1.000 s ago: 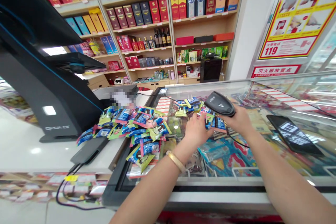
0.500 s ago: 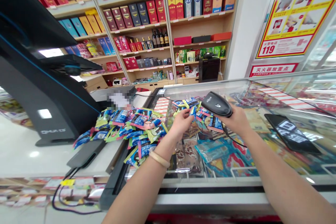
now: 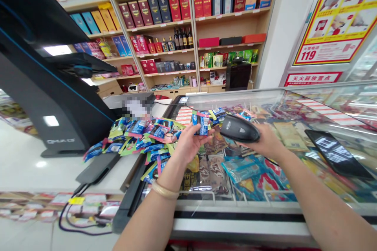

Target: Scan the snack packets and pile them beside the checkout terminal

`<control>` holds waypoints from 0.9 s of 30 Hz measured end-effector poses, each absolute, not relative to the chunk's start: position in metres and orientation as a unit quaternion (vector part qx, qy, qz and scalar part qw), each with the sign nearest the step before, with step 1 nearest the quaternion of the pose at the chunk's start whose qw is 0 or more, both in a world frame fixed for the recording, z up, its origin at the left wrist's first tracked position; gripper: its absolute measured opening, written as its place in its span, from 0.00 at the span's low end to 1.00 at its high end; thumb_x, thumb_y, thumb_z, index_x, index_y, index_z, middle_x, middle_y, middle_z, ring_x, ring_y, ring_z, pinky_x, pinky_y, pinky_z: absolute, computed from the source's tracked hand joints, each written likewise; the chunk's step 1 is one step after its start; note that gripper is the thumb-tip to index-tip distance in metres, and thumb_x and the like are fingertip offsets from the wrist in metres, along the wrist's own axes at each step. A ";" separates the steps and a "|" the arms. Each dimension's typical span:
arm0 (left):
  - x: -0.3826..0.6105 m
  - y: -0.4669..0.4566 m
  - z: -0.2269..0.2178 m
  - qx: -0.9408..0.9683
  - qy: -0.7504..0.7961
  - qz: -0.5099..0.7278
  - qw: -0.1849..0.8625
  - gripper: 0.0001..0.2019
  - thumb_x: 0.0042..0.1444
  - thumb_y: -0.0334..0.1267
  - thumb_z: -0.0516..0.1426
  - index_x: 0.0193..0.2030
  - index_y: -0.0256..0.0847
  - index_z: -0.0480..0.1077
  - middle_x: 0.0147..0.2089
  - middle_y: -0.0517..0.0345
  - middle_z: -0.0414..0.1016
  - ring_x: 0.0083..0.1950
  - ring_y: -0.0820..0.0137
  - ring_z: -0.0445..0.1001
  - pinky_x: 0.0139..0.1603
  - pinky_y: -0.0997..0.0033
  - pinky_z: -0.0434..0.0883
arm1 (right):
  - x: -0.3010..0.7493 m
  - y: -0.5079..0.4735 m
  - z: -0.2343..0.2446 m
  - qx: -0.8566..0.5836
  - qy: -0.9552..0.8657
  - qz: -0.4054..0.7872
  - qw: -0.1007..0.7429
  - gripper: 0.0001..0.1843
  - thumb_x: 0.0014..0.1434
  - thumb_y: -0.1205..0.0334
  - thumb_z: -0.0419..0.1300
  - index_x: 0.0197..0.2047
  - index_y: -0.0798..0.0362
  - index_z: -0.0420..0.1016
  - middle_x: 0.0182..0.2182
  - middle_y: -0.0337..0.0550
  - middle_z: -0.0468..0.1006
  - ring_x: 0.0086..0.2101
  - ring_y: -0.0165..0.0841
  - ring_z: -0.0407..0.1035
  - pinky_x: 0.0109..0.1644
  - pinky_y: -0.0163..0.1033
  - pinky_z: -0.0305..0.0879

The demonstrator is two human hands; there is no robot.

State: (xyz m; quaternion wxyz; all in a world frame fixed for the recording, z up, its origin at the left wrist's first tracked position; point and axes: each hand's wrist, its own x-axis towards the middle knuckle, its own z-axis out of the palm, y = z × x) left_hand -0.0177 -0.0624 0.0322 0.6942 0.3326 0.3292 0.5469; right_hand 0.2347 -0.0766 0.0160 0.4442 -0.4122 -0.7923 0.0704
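My left hand (image 3: 191,141), with a pale bangle on its wrist, pinches a small blue and pink snack packet (image 3: 201,122) above the glass-topped freezer. A barcode (image 3: 204,125) shows on the packet's raised face. My right hand (image 3: 266,141) is wrapped round a black barcode scanner (image 3: 240,128), whose head points left toward the packet; its grip is hidden by my fingers. Behind the scanner lie a few similar packets (image 3: 218,113) on the glass. A large heap of snack packets (image 3: 147,135) spreads to the left of my left hand, across the counter edge and freezer frame.
A black checkout terminal (image 3: 67,121) stands on the white counter (image 3: 23,164) at left. On the freezer glass at right rests a black phone-like slab (image 3: 338,153). Cables (image 3: 63,213) hang at lower left. Shelves (image 3: 160,27) of boxes and bottles line the back wall.
My left hand has lifted a packet from the small pile and moved left with it, turning its barcode up. The scanner in my right hand has swung slightly lower.
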 end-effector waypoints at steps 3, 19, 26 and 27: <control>-0.019 -0.063 0.031 0.372 0.323 0.551 0.674 0.06 0.55 0.32 0.61 0.39 0.37 0.71 0.36 0.54 0.81 0.40 0.60 0.84 0.39 0.64 0.82 | 0.233 -0.078 0.018 -0.409 -0.800 0.074 0.434 0.18 0.51 0.53 0.67 0.43 0.53 0.82 0.29 0.40 0.83 0.28 0.35 0.75 0.33 0.35 0.69; -0.023 -0.063 0.032 0.392 0.347 0.543 0.657 0.09 0.53 0.33 0.61 0.42 0.37 0.73 0.41 0.52 0.81 0.41 0.61 0.84 0.39 0.64 0.82 | 0.234 -0.077 0.017 -0.441 -0.787 0.096 0.420 0.15 0.49 0.53 0.67 0.38 0.52 0.82 0.29 0.42 0.84 0.28 0.37 0.75 0.34 0.37 0.71; -0.022 -0.063 0.034 0.392 0.347 0.541 0.658 0.10 0.52 0.34 0.61 0.42 0.37 0.73 0.40 0.52 0.81 0.39 0.63 0.83 0.35 0.68 0.80 | 0.234 -0.077 0.017 -0.438 -0.789 0.092 0.421 0.17 0.49 0.51 0.67 0.40 0.52 0.82 0.29 0.41 0.83 0.28 0.36 0.75 0.34 0.36 0.70; -0.021 -0.062 0.034 0.386 0.348 0.544 0.659 0.11 0.52 0.36 0.61 0.42 0.37 0.73 0.40 0.52 0.81 0.37 0.64 0.82 0.32 0.71 0.78 | 0.234 -0.077 0.017 -0.441 -0.788 0.091 0.421 0.17 0.49 0.51 0.67 0.39 0.52 0.82 0.29 0.41 0.83 0.28 0.36 0.75 0.34 0.36 0.70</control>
